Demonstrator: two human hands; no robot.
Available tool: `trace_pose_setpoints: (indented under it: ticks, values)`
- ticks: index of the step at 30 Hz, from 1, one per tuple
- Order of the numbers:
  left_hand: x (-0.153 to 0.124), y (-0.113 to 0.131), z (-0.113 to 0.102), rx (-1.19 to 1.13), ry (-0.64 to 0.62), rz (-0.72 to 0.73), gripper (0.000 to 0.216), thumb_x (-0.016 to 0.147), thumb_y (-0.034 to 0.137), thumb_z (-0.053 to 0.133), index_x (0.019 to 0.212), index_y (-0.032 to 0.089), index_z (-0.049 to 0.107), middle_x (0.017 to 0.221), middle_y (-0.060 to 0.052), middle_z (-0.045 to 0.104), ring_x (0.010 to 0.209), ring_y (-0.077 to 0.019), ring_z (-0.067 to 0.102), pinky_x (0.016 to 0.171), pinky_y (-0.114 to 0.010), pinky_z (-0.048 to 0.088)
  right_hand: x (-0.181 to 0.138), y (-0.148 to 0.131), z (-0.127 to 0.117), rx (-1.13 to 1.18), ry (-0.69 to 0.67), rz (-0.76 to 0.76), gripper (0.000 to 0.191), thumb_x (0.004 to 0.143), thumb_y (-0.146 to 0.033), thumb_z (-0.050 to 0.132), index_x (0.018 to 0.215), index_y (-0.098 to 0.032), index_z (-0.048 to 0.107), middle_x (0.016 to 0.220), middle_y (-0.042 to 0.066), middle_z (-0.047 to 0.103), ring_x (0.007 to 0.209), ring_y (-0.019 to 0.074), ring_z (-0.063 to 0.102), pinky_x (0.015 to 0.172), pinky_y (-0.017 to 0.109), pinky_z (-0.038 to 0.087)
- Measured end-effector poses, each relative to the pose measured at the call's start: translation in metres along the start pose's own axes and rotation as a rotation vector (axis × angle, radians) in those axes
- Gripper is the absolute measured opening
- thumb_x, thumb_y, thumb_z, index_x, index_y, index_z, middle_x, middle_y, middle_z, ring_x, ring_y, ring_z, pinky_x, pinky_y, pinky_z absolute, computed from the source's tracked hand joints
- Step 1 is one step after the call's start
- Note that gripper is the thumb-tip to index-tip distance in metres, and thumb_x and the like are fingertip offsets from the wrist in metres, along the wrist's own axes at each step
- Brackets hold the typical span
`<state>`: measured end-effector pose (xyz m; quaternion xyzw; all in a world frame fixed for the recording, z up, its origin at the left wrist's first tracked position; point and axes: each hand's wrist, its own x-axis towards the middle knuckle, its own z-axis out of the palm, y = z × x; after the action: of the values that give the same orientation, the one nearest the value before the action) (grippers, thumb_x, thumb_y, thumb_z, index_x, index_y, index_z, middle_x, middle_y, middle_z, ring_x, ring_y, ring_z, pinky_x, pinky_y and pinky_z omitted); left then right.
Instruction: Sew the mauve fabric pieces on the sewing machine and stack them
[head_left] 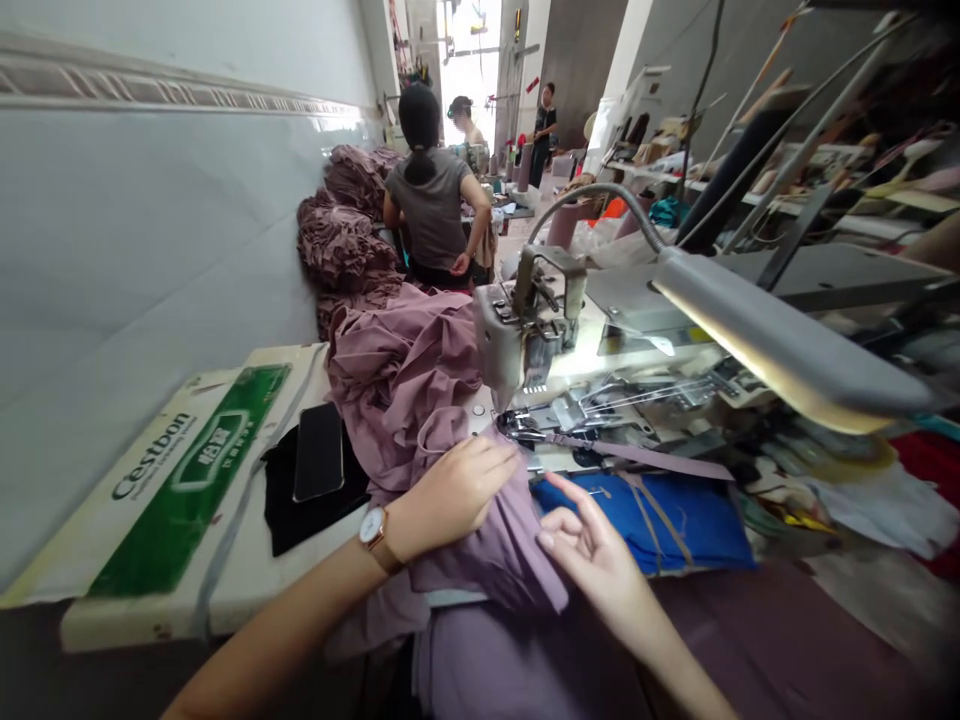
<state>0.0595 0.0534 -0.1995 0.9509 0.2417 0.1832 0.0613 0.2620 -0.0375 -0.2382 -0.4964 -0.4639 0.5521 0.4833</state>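
Mauve fabric (409,365) lies bunched on the sewing machine bed and hangs over its front edge. My left hand (461,490), with a watch (373,526) on its wrist, rests flat on this fabric, fingers stretched toward the presser foot (514,425). Its thumb is hidden. Just right of the fabric edge, my right hand (589,545) is open, index finger extended, thumb apart and the other fingers bent; it grips nothing. The sewing machine head (517,320) stands above. A narrow mauve strip (645,457) runs from the foot to the right.
A phone (319,452) lies on black cloth (281,510) at left, beside a Cestbon-printed board (161,450). A lit lamp (780,340) overhangs the right side. A blue bundle (667,520) sits right of my hand. Farther off, a seated person (439,200) is beside piled brown fabric (345,245).
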Motion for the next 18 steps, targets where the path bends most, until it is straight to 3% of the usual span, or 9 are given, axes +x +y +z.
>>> trace_pose_setpoints:
  ticks: [3, 8, 13, 18]
  values:
    - [0.000, 0.000, 0.000, 0.009, 0.011, -0.050, 0.043, 0.089, 0.007, 0.038, 0.130, 0.010, 0.053, 0.128, -0.014, 0.060, 0.118, -0.0264, 0.051, 0.103, -0.044, 0.046, 0.019, -0.010, 0.007, -0.264, -0.039, -0.083, 0.051, 0.086, -0.031, 0.060, 0.135, -0.020, 0.051, 0.088, 0.002, 0.063, 0.069, 0.0153, 0.058, 0.065, 0.027, 0.048]
    - [0.001, 0.001, 0.000, 0.001, 0.028, -0.109, 0.039, 0.091, 0.009, 0.040, 0.126, 0.013, 0.056, 0.127, -0.012, 0.059, 0.116, -0.0259, 0.052, 0.102, -0.044, 0.046, 0.045, -0.023, 0.018, -0.576, -0.035, -0.137, 0.054, 0.087, -0.029, 0.052, 0.139, -0.016, 0.051, 0.071, -0.001, 0.061, 0.062, 0.0173, 0.058, 0.066, 0.029, 0.051]
    - [0.003, 0.000, 0.000, 0.009, 0.059, -0.135, 0.037, 0.091, 0.009, 0.041, 0.125, 0.012, 0.056, 0.125, -0.013, 0.060, 0.115, -0.0253, 0.052, 0.102, -0.044, 0.046, 0.047, -0.022, 0.019, -0.549, -0.007, -0.139, 0.054, 0.086, -0.026, 0.050, 0.138, -0.013, 0.051, 0.065, -0.003, 0.059, 0.059, 0.0164, 0.056, 0.064, 0.028, 0.049]
    - [0.005, -0.002, 0.000, 0.040, 0.068, -0.147, 0.035, 0.092, 0.011, 0.041, 0.124, 0.009, 0.056, 0.123, -0.014, 0.061, 0.117, -0.0254, 0.051, 0.104, -0.043, 0.044, 0.035, -0.006, 0.014, -0.343, -0.009, -0.114, 0.053, 0.087, -0.028, 0.057, 0.138, -0.017, 0.049, 0.066, -0.005, 0.054, 0.061, 0.0146, 0.053, 0.064, 0.025, 0.046]
